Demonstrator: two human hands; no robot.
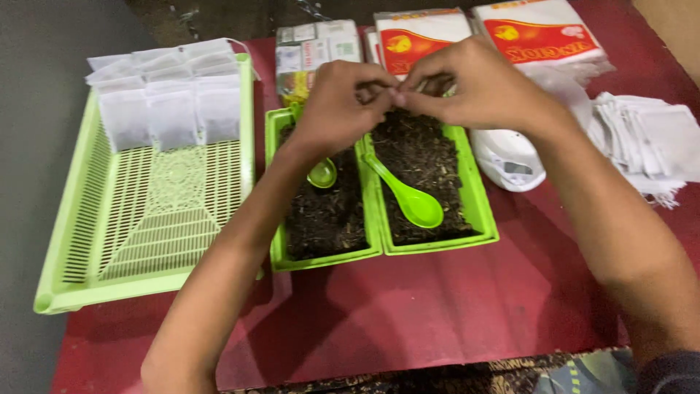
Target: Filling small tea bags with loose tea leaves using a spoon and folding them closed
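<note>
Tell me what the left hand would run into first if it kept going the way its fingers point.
The left hand points rightward at the right hand; their fingertips already meet above the green trays, so it would meet that hand first.

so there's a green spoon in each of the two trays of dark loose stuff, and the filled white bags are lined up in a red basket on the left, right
Not quite: the basket holding the filled white bags is light green, not red, as the head view shows. Only the cloth beneath is red. A green spoon does lie in each tray.
</note>
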